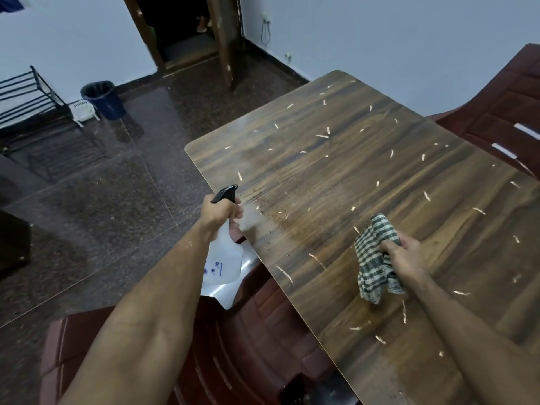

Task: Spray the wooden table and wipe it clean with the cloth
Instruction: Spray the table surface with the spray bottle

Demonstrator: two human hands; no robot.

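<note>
Two hands at work. Left hand (222, 213), centre of frame: fingers wrapped round the neck of a translucent spray bottle (223, 260), black nozzle aimed at the wooden table (365, 176). Bottle judged light, stiff, slick if wet; best held at the neck. Right hand (404, 257), lower right: fingers closed, bunching a checked cloth (372, 267) just over the tabletop. Cloth soft, limp, grips anywhere. Pale scraps (323, 136) litter the wood; a damp patch beside the nozzle.
</note>
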